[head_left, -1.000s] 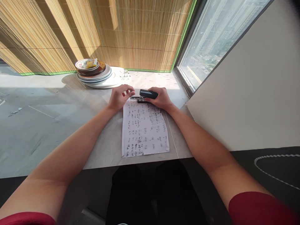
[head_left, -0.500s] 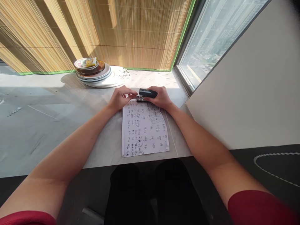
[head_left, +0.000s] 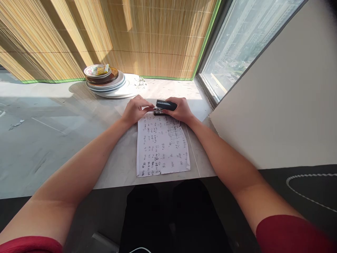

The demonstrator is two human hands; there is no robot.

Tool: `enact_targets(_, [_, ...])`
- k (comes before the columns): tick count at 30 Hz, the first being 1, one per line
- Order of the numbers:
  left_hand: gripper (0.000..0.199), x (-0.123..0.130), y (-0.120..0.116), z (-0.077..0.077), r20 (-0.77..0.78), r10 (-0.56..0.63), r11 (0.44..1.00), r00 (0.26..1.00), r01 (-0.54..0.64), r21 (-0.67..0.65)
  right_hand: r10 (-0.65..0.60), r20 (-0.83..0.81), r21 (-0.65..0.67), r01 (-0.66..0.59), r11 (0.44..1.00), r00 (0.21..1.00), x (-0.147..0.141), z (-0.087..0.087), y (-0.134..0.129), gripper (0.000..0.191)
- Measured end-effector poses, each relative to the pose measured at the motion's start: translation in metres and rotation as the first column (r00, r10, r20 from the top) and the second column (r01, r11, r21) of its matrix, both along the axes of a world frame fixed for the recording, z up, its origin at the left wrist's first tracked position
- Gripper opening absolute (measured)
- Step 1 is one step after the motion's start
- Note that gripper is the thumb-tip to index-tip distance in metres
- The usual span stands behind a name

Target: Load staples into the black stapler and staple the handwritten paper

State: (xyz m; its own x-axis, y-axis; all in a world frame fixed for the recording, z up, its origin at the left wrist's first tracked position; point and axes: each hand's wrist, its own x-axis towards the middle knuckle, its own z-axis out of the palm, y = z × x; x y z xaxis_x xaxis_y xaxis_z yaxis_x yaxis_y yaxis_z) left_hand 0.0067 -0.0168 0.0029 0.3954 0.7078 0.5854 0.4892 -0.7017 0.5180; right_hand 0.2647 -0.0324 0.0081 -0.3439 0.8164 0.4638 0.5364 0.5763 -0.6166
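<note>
A dark stapler lies at the far edge of a handwritten sheet of paper, its top arm lifted from its base. My right hand is closed around the stapler's right end. At its left end, the thumb and fingers of my left hand come together at the metal front part; whether they pinch the metal or some small piece there is too small to tell. Writing covers the sheet, with a dense block of lines near the stapler, and its near edge has a small tear.
A stack of plates with a small yellow packet on top stands at the back left of the marble-look counter. Behind hangs a bamboo blind. A window and a white wall border the right side.
Both hands stay at the stapler, almost still. The view has shifted slightly, and a white cord now shows at the bottom edge.
</note>
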Motion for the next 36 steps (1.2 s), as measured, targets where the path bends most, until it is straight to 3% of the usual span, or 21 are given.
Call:
enact_targets(10, [0.011,0.001,-0.008,0.008,0.121,-0.001,1.000,0.993,0.002,-0.013,0.011,-0.017,0.006,-0.011,1.000,1.000,0.000,0.000,0.000,0.030])
enact_targets(19, [0.010,0.004,-0.005,0.003,0.078,-0.027,0.999,0.997,0.028,-0.016,0.011,-0.023,0.018,-0.011,1.000,1.000,0.000,-0.002,0.001,0.030])
enact_targets(29, [0.017,0.001,0.006,-0.001,-0.094,-0.050,0.997,0.994,0.044,-0.069,0.011,-0.027,0.034,-0.010,0.999,1.000,-0.001,-0.002,0.002,0.033])
enact_targets(36, [0.021,0.001,0.004,0.000,-0.057,-0.053,0.993,0.997,0.047,-0.108,-0.003,-0.005,0.008,0.003,1.000,1.000,0.000,-0.001,0.002,0.035])
